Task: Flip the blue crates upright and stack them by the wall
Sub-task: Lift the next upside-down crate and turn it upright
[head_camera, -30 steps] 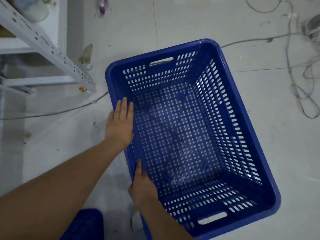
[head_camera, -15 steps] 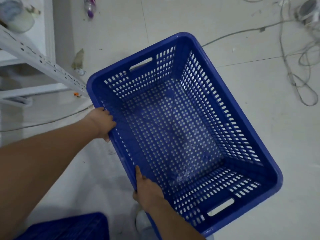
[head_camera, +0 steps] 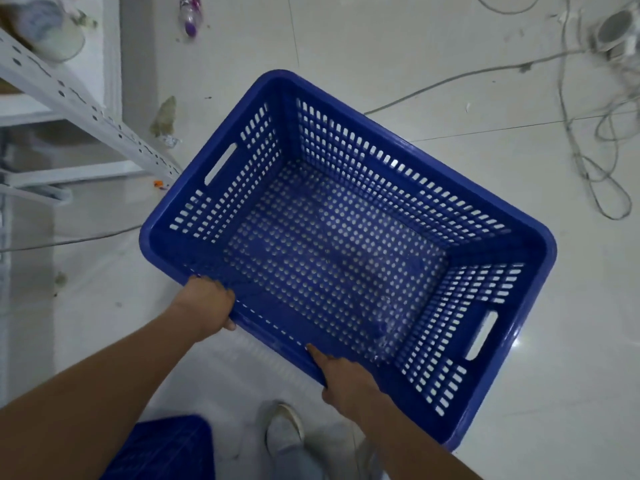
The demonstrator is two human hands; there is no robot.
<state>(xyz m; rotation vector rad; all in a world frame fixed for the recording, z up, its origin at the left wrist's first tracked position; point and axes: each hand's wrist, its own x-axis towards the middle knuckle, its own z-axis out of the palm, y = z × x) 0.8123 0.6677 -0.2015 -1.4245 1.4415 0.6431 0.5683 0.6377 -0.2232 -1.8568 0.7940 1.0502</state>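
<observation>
**Upright crate held by its near rim**

Both hands clamp the near long rim of the perforated blue plastic crate: left hand and right hand spread for balance. It hangs mouth-up above bare white tiled floor. Beyond, a white perforated metal shelf frame crowds left; loose grey cables trail right.

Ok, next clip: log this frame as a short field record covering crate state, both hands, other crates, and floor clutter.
held crate: blue crate, opening up, empty
left hand: left hand gripping the near long rim
right hand: right hand on the same rim, closer to the right end
other crate: second blue crate at bottom edge, orientation unclear
floor clutter: cables upper right, bottle at top
shelving: white rack on left
</observation>
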